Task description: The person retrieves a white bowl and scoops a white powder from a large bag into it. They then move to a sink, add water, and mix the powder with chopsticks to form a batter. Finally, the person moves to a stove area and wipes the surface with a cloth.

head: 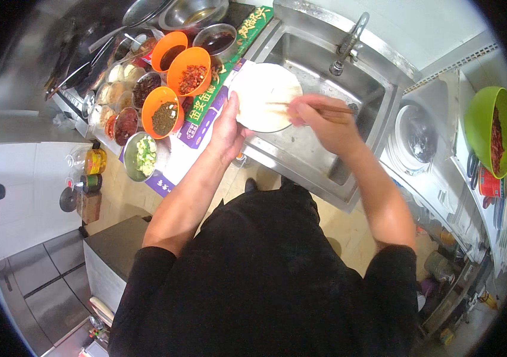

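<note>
My left hand (pixel 227 131) grips the near left rim of a white round dish (pixel 260 87), thumb along its edge. The dish is held over the left side of a stainless steel sink (pixel 291 156); glare washes out whatever is inside it. In my right hand (pixel 327 127) is a pair of wooden chopsticks (pixel 338 114), their tips reaching over the dish. The right hand is slightly blurred. Left of my left hand are an orange bowl of dark green flakes (pixel 164 118), an orange bowl of chopped red chili (pixel 192 79) and a metal bowl of chopped scallion (pixel 146 156).
A faucet (pixel 347 47) rises behind the sink. Several seasoning containers crowd the left counter, with a metal bowl of dark liquid (pixel 218 42) behind. Stacked white plates (pixel 407 147) stand right of the sink. A green bowl of reddish food (pixel 476 118) sits on the right shelf.
</note>
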A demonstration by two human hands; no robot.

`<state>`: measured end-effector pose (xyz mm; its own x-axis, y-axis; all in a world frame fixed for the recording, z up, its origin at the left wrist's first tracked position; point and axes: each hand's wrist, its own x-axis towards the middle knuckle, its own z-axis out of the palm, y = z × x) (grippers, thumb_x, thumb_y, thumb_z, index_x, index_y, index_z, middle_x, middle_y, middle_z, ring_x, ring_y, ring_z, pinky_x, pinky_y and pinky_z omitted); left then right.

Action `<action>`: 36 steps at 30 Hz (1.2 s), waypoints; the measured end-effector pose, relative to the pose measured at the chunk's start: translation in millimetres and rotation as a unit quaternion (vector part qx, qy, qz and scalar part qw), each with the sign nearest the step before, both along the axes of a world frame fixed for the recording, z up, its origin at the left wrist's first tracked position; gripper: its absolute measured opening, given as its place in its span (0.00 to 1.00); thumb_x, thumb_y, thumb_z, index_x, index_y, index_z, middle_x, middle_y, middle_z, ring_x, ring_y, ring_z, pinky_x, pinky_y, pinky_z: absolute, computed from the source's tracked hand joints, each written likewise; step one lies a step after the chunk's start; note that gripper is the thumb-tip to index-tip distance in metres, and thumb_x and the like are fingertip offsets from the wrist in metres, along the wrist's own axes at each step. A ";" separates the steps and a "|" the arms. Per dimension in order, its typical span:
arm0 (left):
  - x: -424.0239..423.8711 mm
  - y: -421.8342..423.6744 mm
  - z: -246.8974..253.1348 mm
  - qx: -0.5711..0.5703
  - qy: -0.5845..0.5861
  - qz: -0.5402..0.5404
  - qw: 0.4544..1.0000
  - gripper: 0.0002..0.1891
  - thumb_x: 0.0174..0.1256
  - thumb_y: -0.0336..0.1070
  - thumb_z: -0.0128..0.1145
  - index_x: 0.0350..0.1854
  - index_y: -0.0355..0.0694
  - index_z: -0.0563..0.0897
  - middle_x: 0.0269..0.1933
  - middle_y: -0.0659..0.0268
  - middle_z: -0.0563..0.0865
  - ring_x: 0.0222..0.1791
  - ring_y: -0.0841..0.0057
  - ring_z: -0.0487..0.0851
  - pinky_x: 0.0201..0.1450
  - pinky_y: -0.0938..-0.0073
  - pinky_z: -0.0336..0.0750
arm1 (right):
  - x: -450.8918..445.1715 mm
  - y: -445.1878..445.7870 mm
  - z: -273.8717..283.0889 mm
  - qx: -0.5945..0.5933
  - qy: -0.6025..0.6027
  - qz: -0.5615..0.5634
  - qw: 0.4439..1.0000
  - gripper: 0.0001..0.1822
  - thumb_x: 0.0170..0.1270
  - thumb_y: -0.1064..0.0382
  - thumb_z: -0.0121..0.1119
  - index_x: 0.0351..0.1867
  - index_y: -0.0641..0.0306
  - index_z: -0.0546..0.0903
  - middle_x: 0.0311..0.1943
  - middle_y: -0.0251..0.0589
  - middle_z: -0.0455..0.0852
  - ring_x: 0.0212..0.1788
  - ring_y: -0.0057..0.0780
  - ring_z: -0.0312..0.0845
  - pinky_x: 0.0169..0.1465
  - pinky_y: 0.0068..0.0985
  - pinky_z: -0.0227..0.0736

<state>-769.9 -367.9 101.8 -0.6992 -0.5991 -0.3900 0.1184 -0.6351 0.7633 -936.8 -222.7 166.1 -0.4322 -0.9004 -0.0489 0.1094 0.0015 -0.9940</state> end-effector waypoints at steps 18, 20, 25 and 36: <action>3.4 -0.2 0.5 0.019 0.002 -0.034 0.999 0.29 0.75 0.56 0.41 0.69 0.42 0.60 0.63 0.61 0.74 0.59 0.71 0.78 0.57 0.65 0.77 | -40.9 13.9 30.3 0.070 0.105 0.027 0.992 0.10 0.69 0.65 0.55 0.40 0.71 0.83 0.31 0.40 0.86 0.32 0.22 0.82 0.38 0.20 0.80; -0.4 6.6 -3.2 0.024 0.010 -0.043 0.999 0.29 0.75 0.56 0.41 0.69 0.42 0.60 0.63 0.61 0.74 0.58 0.72 0.78 0.56 0.66 0.78 | -69.9 17.2 27.1 0.062 0.150 -0.016 0.987 0.11 0.69 0.65 0.55 0.43 0.70 0.83 0.32 0.41 0.86 0.32 0.24 0.83 0.37 0.21 0.81; -15.3 16.7 -4.2 0.043 -0.001 -0.051 0.998 0.29 0.75 0.57 0.41 0.68 0.41 0.60 0.63 0.59 0.73 0.60 0.70 0.78 0.57 0.64 0.78 | -24.8 9.5 9.5 -0.066 0.246 0.077 0.964 0.10 0.67 0.62 0.59 0.41 0.67 0.85 0.32 0.38 0.88 0.32 0.16 0.80 0.35 0.17 0.76; -15.7 14.5 -10.7 0.053 0.037 -0.055 0.996 0.30 0.75 0.55 0.41 0.69 0.40 0.57 0.64 0.58 0.72 0.62 0.65 0.77 0.60 0.57 0.76 | -52.0 32.8 20.1 0.046 0.184 0.024 0.982 0.10 0.66 0.63 0.59 0.40 0.69 0.86 0.30 0.36 0.87 0.32 0.18 0.80 0.37 0.18 0.75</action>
